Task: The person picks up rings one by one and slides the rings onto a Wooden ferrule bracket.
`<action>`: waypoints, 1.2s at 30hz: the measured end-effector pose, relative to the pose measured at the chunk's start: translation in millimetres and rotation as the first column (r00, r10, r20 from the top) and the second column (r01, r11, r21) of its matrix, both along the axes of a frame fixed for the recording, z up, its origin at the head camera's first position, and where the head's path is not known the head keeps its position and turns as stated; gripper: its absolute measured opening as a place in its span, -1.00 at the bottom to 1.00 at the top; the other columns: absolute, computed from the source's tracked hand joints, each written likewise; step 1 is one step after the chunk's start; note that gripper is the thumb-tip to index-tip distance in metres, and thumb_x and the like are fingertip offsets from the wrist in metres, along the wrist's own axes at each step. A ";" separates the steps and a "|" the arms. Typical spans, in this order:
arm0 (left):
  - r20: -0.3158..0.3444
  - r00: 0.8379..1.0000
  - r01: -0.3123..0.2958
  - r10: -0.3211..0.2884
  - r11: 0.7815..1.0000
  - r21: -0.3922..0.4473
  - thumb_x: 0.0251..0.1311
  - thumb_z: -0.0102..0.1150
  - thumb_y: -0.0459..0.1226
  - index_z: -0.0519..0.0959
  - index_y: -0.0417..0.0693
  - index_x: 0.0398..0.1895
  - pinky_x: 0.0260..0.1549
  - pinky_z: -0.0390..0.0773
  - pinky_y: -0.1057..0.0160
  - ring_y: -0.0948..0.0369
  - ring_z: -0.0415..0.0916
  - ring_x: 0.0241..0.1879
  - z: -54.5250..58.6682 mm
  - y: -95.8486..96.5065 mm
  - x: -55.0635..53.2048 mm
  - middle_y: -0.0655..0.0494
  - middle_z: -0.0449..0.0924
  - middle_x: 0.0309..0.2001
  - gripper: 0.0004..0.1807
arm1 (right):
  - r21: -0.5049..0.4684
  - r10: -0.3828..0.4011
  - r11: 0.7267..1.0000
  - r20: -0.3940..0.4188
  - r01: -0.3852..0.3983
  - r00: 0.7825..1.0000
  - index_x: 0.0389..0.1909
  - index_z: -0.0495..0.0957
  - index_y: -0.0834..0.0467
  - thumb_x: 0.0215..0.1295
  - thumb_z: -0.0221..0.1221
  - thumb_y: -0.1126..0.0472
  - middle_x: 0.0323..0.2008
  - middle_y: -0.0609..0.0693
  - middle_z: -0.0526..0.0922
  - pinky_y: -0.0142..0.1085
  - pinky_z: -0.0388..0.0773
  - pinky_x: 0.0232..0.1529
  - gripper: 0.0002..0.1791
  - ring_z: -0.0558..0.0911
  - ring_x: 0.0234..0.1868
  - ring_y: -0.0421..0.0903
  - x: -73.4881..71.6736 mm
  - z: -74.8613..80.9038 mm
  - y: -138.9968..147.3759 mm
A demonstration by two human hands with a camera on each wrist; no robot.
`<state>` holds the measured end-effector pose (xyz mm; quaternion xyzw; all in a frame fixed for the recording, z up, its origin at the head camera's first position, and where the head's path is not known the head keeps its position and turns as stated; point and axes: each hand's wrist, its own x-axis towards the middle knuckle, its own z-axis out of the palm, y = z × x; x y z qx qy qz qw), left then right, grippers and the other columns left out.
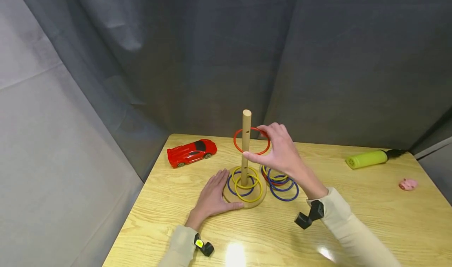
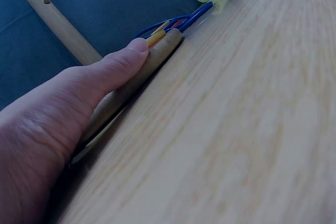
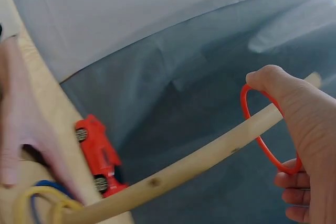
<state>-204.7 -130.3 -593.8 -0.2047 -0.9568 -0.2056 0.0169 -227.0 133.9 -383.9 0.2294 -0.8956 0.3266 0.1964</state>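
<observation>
A ring toss stand has an upright wooden peg [image 1: 246, 121] on a round wooden base [image 1: 262, 201]. My left hand [image 1: 211, 196] grips the base's left side, its thumb along the front edge. Yellow rings [image 1: 261, 188] and a blue ring [image 1: 228, 183] lie around the peg's foot. My right hand [image 1: 280, 151] pinches a red ring [image 3: 266, 149] between thumb and fingers. In the right wrist view, the peg passes through this ring, which is around its upper part. Beside the base lies a pile of blue, yellow and red rings [image 1: 287, 200].
A red toy car [image 1: 190, 152] stands at the back left of the wooden table [image 1: 318, 227]. Toward the right lie a green cylinder with a black end [image 1: 367, 160] and a small pink pig toy [image 1: 408, 184]. A dark curtain [image 1: 226, 63] hangs behind the table.
</observation>
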 end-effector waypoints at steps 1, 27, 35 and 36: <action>-0.001 1.000 0.002 -0.002 1.000 0.000 -0.12 0.00 0.72 -0.06 -0.02 0.72 0.63 -0.04 -0.01 0.12 -0.20 0.68 0.3 0.0 0.0 0.08 -0.09 0.71 0.49 | 0.004 -0.004 1.000 0.013 0.004 1.000 0.21 0.57 0.20 -0.06 0.52 -0.35 -0.16 0.00 0.52 -0.12 0.42 -0.14 -0.07 0.39 -0.05 0.01 1.3 -7.5 -0.2; -0.004 1.000 -0.006 0.006 1.000 -0.001 -0.14 -0.04 0.74 -0.04 -0.02 0.72 0.63 -0.02 0.01 0.12 -0.20 0.68 0.8 2.0 -0.2 0.09 -0.08 0.70 0.50 | 0.030 -0.089 0.996 0.074 0.087 0.993 0.13 0.64 0.19 -0.19 0.51 -0.50 -0.10 0.05 0.51 0.08 0.35 0.08 0.01 0.39 0.03 0.10 9.0 -167.7 -12.6; -0.003 1.000 -0.003 0.003 1.000 0.002 -0.12 -0.03 0.73 -0.05 -0.03 0.72 0.63 -0.03 0.01 0.10 -0.19 0.68 2.2 2.2 1.1 0.07 -0.08 0.70 0.49 | 0.082 -0.109 0.991 0.096 0.101 0.989 0.19 0.62 0.22 -0.14 0.46 -0.54 0.06 0.12 0.47 0.12 0.29 0.12 0.06 0.37 0.15 0.17 8.8 -175.2 -14.3; -0.002 1.000 -0.003 0.003 1.000 0.001 -0.12 -0.03 0.73 -0.05 -0.03 0.72 0.63 -0.03 0.01 0.11 -0.19 0.68 2.3 2.4 1.2 0.07 -0.08 0.70 0.49 | 0.084 -0.108 0.992 0.102 0.099 0.989 0.22 0.60 0.22 -0.12 0.46 -0.53 0.11 0.15 0.47 0.16 0.27 0.17 0.07 0.36 0.20 0.19 9.5 -175.3 -14.3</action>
